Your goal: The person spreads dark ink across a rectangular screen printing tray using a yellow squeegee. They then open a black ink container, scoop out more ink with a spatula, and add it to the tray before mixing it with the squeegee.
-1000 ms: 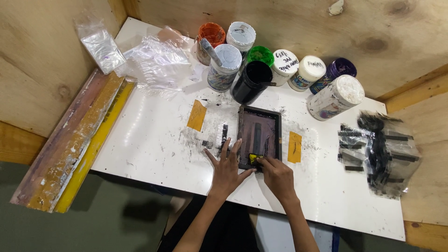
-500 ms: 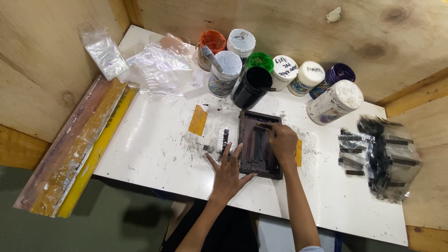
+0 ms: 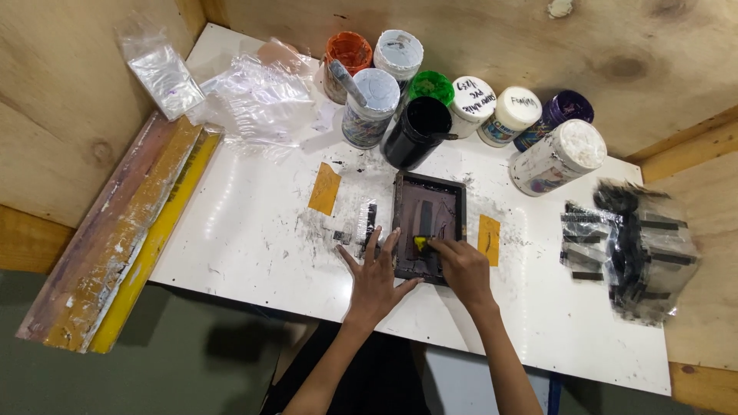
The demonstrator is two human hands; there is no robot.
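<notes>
left hand flat, fingers spread, pressing small dark rectangular framed screen | right hand pinching small yellow squeegee on screen mesh

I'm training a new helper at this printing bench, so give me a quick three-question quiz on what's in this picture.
1. True or false: the left hand lies flat, fingers spread, at the left edge of the dark frame.
2. What colour is the small piece that the right hand presses on the frame? A) yellow B) blue C) white
3. Fill in: the open jar just behind the frame is ____ inside.

Key:
1. True.
2. A, the yellow piece.
3. Black, the black jar.
</notes>
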